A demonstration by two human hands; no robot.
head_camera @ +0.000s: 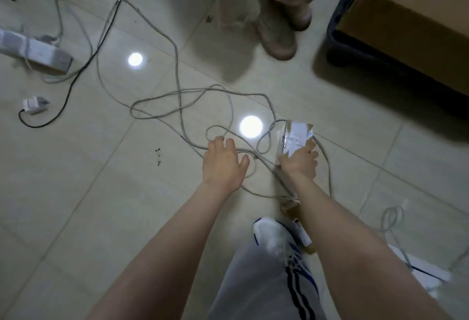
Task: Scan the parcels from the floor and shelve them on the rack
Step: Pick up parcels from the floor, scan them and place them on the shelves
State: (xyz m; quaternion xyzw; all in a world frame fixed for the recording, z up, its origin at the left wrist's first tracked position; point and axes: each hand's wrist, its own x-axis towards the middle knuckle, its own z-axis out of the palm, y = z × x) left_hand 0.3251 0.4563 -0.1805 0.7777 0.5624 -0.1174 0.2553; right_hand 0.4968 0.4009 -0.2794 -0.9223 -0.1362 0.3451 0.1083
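Observation:
A small parcel [294,139] wrapped in shiny grey film with a white printed label is held just above the tiled floor, tilted on edge. My right hand [302,161] grips its lower right corner. To the left of it my left hand [224,163] hovers over the floor with fingers spread and nothing in it. Under my right forearm a second small box [291,206] with brown tape lies on the floor, partly hidden. A large cardboard box [411,27] sits on the dark-framed rack's low shelf [337,15] at the upper right.
Grey cables [177,106] loop across the floor around my hands. A white power strip [35,51] and a small adapter [34,106] lie at the left. Another person's legs and shoes [276,37] stand at the top centre. My own shoe [276,238] is below.

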